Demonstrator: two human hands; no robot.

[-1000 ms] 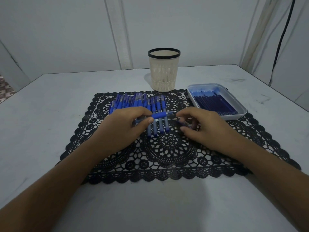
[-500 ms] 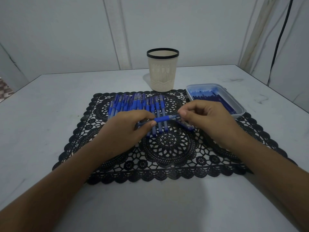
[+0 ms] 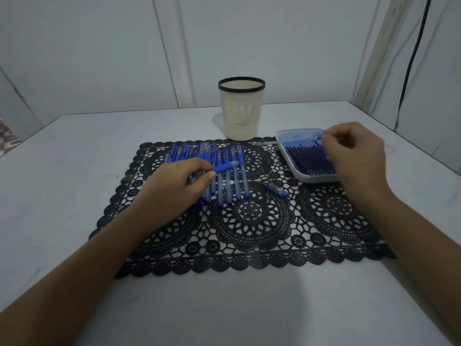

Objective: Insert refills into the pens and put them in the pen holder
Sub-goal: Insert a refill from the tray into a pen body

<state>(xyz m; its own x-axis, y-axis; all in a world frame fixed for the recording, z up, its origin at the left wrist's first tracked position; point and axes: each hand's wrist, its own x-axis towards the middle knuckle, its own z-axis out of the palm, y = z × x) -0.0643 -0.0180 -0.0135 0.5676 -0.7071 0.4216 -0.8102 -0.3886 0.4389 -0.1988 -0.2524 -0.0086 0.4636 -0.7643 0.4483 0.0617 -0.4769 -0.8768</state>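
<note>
Pale worktop (image 3: 74, 158): left grip (image 3: 179, 181) clasps blue plastic pen (image 3: 224, 167); right grip (image 3: 356, 151), hold unclear, over two-o'clock white refill tray (image 3: 299, 177): pinch one.

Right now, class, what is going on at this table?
A person is mid-assembly. The left hand grips a blue pen over the row of pens on the black mat. The right hand, fingers curled, is over the tray of refills; whether it pinches one is unclear. A loose blue pen part lies on the mat. No pens stick out of the pen holder.
</note>
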